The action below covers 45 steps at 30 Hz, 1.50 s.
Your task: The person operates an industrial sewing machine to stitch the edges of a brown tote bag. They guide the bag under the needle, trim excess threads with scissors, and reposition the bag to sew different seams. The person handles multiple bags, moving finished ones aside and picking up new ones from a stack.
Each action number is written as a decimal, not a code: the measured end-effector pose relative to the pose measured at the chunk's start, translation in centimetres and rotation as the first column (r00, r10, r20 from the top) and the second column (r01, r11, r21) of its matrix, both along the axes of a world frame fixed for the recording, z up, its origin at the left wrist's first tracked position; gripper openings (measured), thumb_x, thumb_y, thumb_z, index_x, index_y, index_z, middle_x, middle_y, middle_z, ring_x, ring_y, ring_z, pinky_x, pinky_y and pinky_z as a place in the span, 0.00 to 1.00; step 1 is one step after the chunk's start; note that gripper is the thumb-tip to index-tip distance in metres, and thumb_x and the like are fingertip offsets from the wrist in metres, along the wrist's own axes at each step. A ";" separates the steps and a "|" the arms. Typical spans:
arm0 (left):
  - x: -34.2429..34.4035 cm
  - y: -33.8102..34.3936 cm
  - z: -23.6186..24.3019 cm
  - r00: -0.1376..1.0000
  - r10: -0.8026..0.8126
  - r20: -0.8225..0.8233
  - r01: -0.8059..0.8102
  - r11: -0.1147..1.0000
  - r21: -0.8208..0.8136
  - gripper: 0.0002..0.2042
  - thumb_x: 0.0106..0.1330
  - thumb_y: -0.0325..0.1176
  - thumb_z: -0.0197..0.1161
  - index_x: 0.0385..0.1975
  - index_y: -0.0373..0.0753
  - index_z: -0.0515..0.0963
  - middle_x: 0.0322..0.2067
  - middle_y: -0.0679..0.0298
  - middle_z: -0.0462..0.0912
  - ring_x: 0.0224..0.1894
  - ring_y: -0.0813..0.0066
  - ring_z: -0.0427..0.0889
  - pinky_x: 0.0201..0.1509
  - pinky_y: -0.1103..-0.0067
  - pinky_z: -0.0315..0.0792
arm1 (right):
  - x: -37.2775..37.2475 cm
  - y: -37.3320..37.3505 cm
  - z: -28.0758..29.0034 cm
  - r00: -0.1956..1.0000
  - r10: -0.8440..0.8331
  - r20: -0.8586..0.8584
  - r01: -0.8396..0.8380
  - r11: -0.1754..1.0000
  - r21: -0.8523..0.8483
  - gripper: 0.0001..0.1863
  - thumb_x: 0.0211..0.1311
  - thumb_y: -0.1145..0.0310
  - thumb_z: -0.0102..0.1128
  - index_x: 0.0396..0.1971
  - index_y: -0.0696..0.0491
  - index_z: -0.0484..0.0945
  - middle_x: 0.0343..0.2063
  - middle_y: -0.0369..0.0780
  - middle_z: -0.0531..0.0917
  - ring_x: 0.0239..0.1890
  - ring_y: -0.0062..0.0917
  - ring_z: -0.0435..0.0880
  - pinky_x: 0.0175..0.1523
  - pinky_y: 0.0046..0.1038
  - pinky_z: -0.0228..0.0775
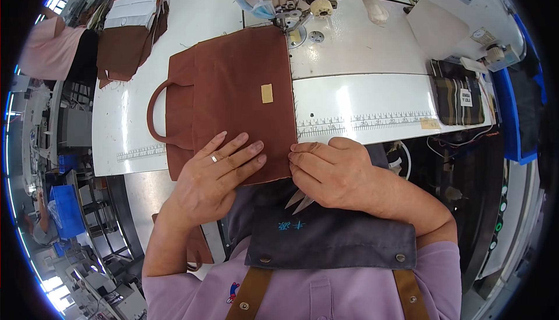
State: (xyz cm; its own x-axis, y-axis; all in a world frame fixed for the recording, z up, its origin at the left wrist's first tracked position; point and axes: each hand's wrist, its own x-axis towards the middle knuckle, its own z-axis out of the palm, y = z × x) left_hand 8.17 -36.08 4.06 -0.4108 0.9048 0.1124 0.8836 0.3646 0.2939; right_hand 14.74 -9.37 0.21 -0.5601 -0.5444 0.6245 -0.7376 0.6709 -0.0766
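Scissors (295, 198) show only blades below the right hand (335, 170), its fingers pinching the right edge of the brown bag (241, 107) at mid-frame; the sewing machine (434, 18) is cut off up top. The glossy white table (378, 96) bears ruler marks. The left hand's (218, 171) fingers lie slightly spread, flat on smooth cloth.

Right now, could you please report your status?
Left hand flat on brown bag. Right hand curled at its right edge. Scissor blades jutting below right hand.

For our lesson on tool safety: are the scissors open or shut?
Open: the scissors show two blade tips apart, below the right hand.
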 end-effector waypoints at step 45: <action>-9.1 8.4 -0.6 0.992 -0.025 0.123 0.011 0.994 0.112 0.33 0.53 0.30 0.67 0.63 0.34 0.71 0.62 0.53 0.79 0.70 0.58 0.74 0.79 0.55 0.54 | -9.8 3.6 1.6 0.985 0.008 0.170 -0.005 1.000 -0.017 0.08 0.44 0.68 0.67 0.23 0.50 0.76 0.26 0.35 0.77 0.29 0.30 0.82 0.30 0.33 0.74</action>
